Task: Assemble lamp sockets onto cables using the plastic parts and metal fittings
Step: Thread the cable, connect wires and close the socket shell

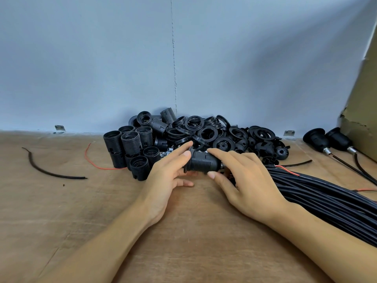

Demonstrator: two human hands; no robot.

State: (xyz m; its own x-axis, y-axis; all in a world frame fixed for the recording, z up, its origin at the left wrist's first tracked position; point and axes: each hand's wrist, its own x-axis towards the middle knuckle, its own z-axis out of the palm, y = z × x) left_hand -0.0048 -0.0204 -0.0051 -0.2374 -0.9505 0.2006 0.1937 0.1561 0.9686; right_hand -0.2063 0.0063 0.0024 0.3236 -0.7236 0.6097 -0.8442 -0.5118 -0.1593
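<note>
Socket (204, 163) mid-table, lying horizontal, just before parts pile (206, 131). Your left hand (167, 180) pinches flanged end; right hand (240, 176) grips threaded body. Judgement: keep axis straight while you twist, avoid cross-threading. Cables (326, 197) crowd right side; bare table (183, 231) toward you gives working room.

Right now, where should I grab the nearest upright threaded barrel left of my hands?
Grip the nearest barrel round its ribbed side wall, probably coming from the near side: it stands upright, mouth up, and other barrels crowd behind it.
</note>
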